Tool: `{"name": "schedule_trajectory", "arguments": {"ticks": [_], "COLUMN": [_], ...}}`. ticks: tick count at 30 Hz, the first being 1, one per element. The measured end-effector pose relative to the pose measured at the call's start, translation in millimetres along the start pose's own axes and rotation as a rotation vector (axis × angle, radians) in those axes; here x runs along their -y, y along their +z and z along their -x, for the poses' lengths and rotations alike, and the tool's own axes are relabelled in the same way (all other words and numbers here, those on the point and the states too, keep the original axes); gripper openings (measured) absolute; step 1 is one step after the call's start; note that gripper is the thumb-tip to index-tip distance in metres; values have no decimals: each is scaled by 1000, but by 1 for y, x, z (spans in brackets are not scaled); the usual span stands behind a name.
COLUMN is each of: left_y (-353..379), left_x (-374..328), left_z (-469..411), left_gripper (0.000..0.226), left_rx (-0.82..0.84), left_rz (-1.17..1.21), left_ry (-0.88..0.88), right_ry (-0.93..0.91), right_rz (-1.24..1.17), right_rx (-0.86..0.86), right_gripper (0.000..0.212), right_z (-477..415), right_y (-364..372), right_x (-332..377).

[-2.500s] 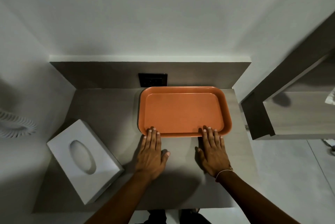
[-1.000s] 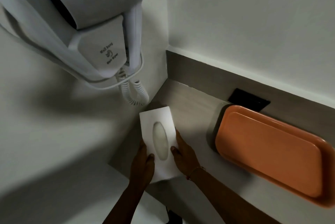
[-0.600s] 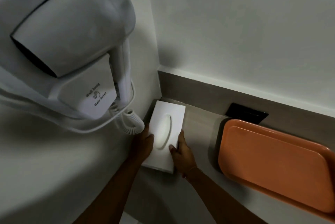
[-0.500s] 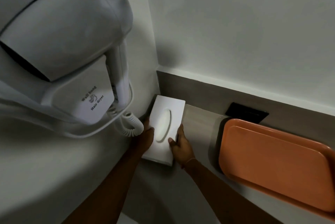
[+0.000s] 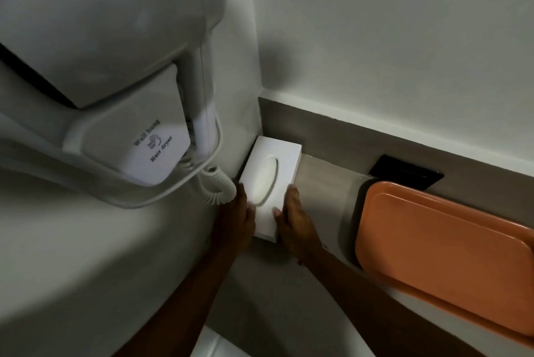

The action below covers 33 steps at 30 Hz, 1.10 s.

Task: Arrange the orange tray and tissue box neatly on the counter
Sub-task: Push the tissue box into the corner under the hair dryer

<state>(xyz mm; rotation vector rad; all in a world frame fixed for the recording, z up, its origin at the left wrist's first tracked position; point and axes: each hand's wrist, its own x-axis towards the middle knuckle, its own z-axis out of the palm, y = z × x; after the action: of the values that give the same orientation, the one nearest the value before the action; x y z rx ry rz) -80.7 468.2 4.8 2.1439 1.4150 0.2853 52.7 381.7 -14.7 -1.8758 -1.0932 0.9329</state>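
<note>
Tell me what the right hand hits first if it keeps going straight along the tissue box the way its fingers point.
Probably the backsplash behind the tissue box; the right hand has only bare counter ahead, though depth is unclear.

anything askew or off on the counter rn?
Nothing stands out. Tissue box sits squared into the back-left corner, left hand and right hand on its sides. Orange tray lies flat against the backsplash.

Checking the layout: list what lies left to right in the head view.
White wall-hung hair dryer → coiled white cord → white rectangular tissue box → black wall socket → orange plastic tray.
</note>
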Motion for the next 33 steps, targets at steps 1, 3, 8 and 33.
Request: {"name": "schedule_trajectory", "arguments": {"ticks": [1, 3, 8, 33], "left_y": [5, 13, 39, 53], "left_x": [5, 21, 60, 73], "left_z": [23, 71, 126, 127], "left_gripper": [62, 64, 69, 64], "left_rx": [-31, -40, 56, 30], "left_rz": [-37, -102, -279, -368], "left_ry": [65, 128, 48, 57], "right_ry": [-94, -293, -557, -482], "right_rz": [91, 294, 650, 945], "right_rx": [-7, -10, 157, 159], "right_gripper": [72, 69, 66, 89], "right_z": [11, 36, 65, 36], "right_y": [-2, -5, 3, 29], "right_x": [-2, -8, -19, -22]}}
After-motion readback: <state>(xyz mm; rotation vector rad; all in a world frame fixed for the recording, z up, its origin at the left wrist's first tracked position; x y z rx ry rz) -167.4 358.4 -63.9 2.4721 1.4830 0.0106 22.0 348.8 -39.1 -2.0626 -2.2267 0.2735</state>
